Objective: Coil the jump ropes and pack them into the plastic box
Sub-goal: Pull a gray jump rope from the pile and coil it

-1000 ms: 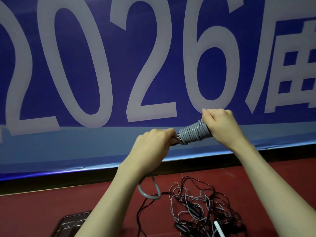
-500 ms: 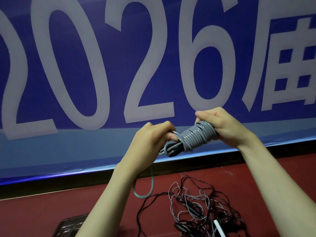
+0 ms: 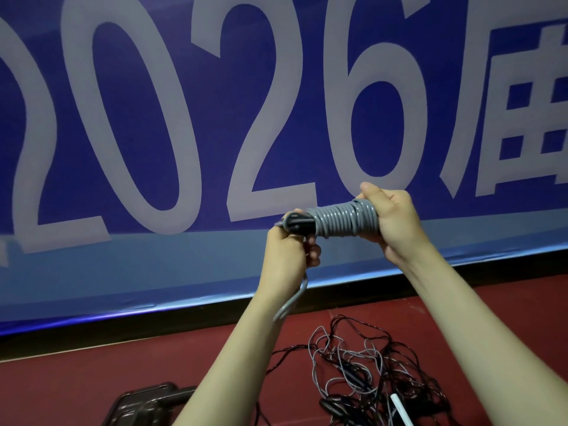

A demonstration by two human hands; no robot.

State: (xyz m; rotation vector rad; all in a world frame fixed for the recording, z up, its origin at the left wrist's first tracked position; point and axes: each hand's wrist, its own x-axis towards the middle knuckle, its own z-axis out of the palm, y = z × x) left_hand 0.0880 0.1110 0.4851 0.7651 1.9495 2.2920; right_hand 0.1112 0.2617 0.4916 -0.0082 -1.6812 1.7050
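Note:
A grey jump rope (image 3: 341, 221) is wound in tight turns around its black handles, held level at chest height before the banner. My right hand (image 3: 392, 222) grips the right end of the coil. My left hand (image 3: 287, 250) holds the loose grey tail just under the black handle tips (image 3: 296, 226); a short loop of that tail (image 3: 292, 299) hangs below my wrist. A dark plastic box (image 3: 144, 402) lies on the floor at the bottom left, partly hidden by my left forearm.
A tangle of black and grey jump ropes (image 3: 362, 373) lies on the red floor (image 3: 61, 379) below my arms, with a white handle (image 3: 399, 408) in it. A blue banner (image 3: 153, 118) with large pale digits fills the wall behind.
My left hand has dropped from beside the coil's left end to below it, pulling the tail down. The coil has levelled out and the hanging loop has grown shorter.

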